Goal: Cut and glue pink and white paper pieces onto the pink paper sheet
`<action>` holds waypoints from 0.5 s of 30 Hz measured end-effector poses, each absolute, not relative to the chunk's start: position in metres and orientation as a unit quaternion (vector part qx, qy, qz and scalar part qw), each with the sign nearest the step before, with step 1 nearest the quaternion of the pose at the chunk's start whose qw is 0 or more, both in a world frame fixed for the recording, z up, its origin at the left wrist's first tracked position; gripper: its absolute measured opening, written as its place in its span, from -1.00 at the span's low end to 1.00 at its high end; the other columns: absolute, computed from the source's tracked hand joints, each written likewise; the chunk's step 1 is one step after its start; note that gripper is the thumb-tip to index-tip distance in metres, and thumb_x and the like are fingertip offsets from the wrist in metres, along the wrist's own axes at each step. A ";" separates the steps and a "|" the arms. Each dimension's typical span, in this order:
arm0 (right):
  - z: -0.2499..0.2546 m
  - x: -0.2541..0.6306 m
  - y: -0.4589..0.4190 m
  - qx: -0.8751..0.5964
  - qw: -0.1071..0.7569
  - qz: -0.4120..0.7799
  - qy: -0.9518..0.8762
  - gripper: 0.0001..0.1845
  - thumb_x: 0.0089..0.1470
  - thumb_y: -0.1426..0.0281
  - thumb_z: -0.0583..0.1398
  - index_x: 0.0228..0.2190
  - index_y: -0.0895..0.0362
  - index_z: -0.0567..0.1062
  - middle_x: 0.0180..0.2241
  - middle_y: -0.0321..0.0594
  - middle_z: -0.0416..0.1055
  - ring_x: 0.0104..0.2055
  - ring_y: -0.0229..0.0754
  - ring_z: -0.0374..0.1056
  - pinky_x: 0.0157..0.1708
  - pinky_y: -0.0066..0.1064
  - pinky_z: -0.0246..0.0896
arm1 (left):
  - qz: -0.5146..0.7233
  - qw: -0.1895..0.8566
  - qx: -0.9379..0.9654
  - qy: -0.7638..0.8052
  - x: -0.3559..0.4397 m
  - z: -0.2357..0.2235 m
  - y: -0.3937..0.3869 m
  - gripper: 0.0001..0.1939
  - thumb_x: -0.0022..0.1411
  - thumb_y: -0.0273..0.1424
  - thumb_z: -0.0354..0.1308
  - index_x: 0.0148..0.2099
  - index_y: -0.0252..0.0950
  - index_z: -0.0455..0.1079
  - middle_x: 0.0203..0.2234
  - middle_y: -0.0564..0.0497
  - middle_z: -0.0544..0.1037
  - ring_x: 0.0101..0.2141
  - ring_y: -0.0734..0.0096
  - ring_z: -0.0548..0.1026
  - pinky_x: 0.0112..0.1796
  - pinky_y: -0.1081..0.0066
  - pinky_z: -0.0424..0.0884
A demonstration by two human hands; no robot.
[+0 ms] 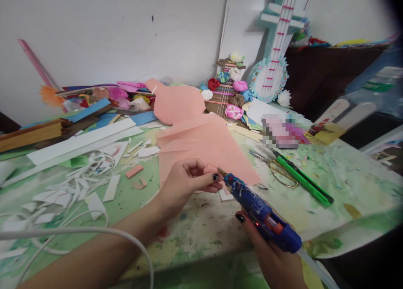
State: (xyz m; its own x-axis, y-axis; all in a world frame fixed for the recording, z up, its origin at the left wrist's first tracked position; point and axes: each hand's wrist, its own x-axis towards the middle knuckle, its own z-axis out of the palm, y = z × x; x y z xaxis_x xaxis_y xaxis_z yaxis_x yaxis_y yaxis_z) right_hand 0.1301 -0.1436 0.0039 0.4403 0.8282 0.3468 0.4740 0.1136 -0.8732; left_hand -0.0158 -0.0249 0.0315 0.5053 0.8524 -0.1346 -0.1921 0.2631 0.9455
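My left hand pinches a small folded piece of pink paper between thumb and fingers. In my right hand is a blue glue gun, its metal nozzle at or very near the pink piece; whether it touches I cannot tell. A white glue stick sticks out of the gun's back end. Beneath and behind my left hand lies a large creased sheet of pink paper. A rounded pink paper shape rests beyond it.
Gold-handled scissors and a green utility knife lie at right. White paper scraps and a white cable are at left. Paper flowers and a turquoise instrument-shaped craft stand at the back.
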 end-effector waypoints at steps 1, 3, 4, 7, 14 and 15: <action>0.004 0.130 -0.144 -0.647 0.550 0.160 -0.504 -0.79 0.04 0.22 0.18 -0.40 0.07 0.53 -0.51 -0.26 0.47 -0.52 -0.18 0.37 -0.49 -0.42 0.32 | 0.364 0.719 0.486 0.338 -0.016 0.031 -0.025 -0.77 -0.04 -0.40 0.38 -0.42 -0.40 0.39 -0.42 -0.08 0.63 -0.47 0.39 0.60 -0.39 0.45 0.54; 0.003 0.131 -0.144 -0.650 0.546 0.159 -0.504 -0.79 0.04 0.21 0.17 -0.42 0.06 0.53 -0.53 -0.28 0.45 -0.54 -0.19 0.35 -0.52 -0.42 0.30 | 0.366 0.722 0.482 0.334 -0.016 0.031 -0.025 -0.77 -0.04 -0.40 0.38 -0.42 -0.39 0.40 -0.42 -0.07 0.63 -0.46 0.38 0.60 -0.39 0.45 0.54; 0.003 0.132 -0.145 -0.652 0.542 0.157 -0.506 -0.78 0.05 0.19 0.17 -0.44 0.06 0.52 -0.56 -0.29 0.44 -0.56 -0.20 0.33 -0.54 -0.43 0.28 | 0.366 0.725 0.479 0.333 -0.016 0.031 -0.025 -0.78 -0.03 -0.41 0.38 -0.42 -0.39 0.40 -0.43 -0.07 0.63 -0.46 0.38 0.60 -0.39 0.46 0.53; 0.003 0.134 -0.146 -0.657 0.531 0.145 -0.515 -0.74 0.07 0.17 0.15 -0.49 0.06 0.49 -0.60 -0.29 0.40 -0.60 -0.22 0.29 -0.59 -0.43 0.23 | 0.363 0.731 0.469 0.337 -0.016 0.031 -0.025 -0.79 -0.03 -0.41 0.38 -0.42 -0.40 0.41 -0.45 -0.08 0.63 -0.44 0.37 0.61 -0.38 0.48 0.53; -0.003 0.139 -0.152 -0.695 0.509 0.104 -0.498 -0.78 0.01 0.20 0.23 -0.37 0.08 0.55 -0.48 -0.25 0.53 -0.48 -0.15 0.43 -0.62 -0.47 0.24 | 0.357 0.739 0.440 0.365 -0.016 0.035 -0.023 -0.78 -0.04 -0.41 0.39 -0.42 -0.41 0.42 -0.51 -0.08 0.63 -0.46 0.40 0.60 -0.37 0.51 0.53; -0.006 0.141 -0.154 -0.700 0.508 0.096 -0.493 -0.78 0.00 0.20 0.24 -0.37 0.08 0.55 -0.49 -0.25 0.53 -0.49 -0.14 0.44 -0.61 -0.46 0.25 | 0.357 0.741 0.435 0.366 -0.016 0.036 -0.022 -0.79 -0.05 -0.42 0.39 -0.42 -0.40 0.42 -0.52 -0.08 0.62 -0.46 0.40 0.60 -0.38 0.51 0.52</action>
